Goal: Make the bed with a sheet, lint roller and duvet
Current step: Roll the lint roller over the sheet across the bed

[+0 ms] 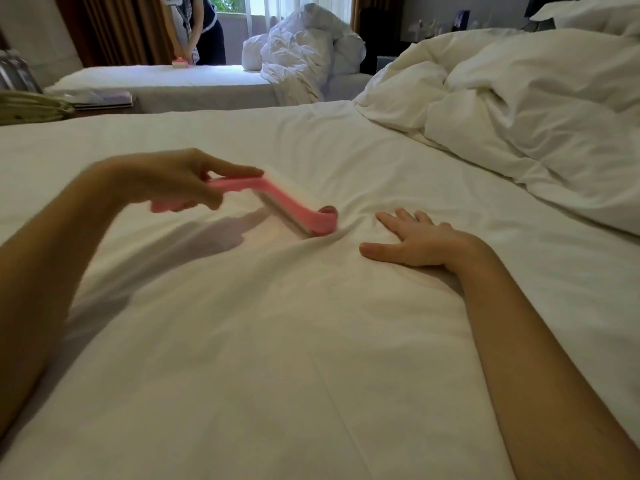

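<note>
A white sheet (277,341) covers the bed in front of me, creased around the middle. My left hand (180,178) grips the handle of a pink lint roller (294,209), whose roll end presses into a fold of the sheet. My right hand (415,237) lies flat on the sheet just right of the roller, fingers spread, holding nothing. A white duvet (519,109) is bunched up on the right side of the bed.
A second bed (156,81) stands beyond, with another crumpled duvet (301,53) piled at its right end. A person (197,26) in dark clothes bends over it with a pink roller. A nightstand (100,102) with papers sits at the left.
</note>
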{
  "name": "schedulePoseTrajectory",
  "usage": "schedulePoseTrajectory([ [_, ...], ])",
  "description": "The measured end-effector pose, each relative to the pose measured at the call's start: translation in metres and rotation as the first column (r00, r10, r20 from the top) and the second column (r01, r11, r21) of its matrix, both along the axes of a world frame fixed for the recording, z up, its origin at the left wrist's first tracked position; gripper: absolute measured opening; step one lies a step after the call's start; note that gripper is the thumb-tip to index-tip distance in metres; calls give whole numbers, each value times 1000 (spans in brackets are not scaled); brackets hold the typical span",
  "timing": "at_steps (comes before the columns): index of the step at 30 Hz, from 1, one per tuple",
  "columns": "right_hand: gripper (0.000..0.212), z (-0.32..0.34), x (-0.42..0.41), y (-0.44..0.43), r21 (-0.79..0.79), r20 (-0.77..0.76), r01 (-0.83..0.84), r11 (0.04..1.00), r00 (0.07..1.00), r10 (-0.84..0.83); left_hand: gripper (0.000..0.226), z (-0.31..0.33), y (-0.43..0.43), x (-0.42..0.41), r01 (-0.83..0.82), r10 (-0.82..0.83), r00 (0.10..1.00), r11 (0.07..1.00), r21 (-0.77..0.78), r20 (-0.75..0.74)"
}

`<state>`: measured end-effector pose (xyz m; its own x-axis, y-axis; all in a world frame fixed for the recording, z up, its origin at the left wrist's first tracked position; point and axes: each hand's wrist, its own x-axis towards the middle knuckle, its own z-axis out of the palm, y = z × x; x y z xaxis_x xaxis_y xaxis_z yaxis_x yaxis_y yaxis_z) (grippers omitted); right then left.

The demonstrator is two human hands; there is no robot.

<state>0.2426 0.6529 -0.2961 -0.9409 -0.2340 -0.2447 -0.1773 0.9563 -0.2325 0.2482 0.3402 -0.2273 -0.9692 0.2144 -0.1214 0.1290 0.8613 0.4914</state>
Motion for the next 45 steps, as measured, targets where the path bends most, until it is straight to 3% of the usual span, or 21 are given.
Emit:
schedulePoseTrajectory([
  [3,86,-5,-1,1,-20,-9,4,1000,1000,-4,50,20,-21,24,-69,54,989,992,107,137],
  [5,83,-10,-4,-2,-57,-63,17,998,998,-20,63,11,-12,25,-38,32,996,997,66,82],
  [8,69,-14,-1,-7,-214,-200,41,976,976,-85,56,-25,30,7,16,-14,997,1000,25,-70],
  [12,56,-11,25,-2,-315,-293,14,949,950,-112,59,-29,55,5,-25,25,998,1000,-12,-51],
  [15,56,-9,54,-2,-237,-327,-18,971,943,-62,53,-10,51,47,-107,106,983,994,4,-152],
  [18,65,-4,78,8,-62,-239,-73,995,969,56,51,5,38,113,-111,83,963,989,-99,-257],
  [23,82,-7,117,42,80,-39,-54,995,998,57,47,10,52,169,-87,20,983,924,-373,-181],
  [26,84,-15,130,44,79,-98,-43,996,994,51,50,-6,91,140,-96,26,977,939,-329,-209],
  [31,100,-18,142,42,31,-207,72,997,976,-64,56,-13,132,95,-45,19,991,977,-206,-129],
  [33,94,-19,148,45,35,-224,93,995,971,-83,56,-2,115,102,-29,18,998,984,-177,-66],
  [37,108,-22,161,51,55,-218,81,995,974,-68,54,14,47,160,18,-8,999,946,-324,32],
  [40,110,-25,167,50,55,-234,65,996,971,-50,54,22,19,202,13,27,992,948,-319,119],
  [45,105,-27,165,49,59,-262,68,996,964,-51,56,2,68,161,-57,41,997,960,-276,-63],
])
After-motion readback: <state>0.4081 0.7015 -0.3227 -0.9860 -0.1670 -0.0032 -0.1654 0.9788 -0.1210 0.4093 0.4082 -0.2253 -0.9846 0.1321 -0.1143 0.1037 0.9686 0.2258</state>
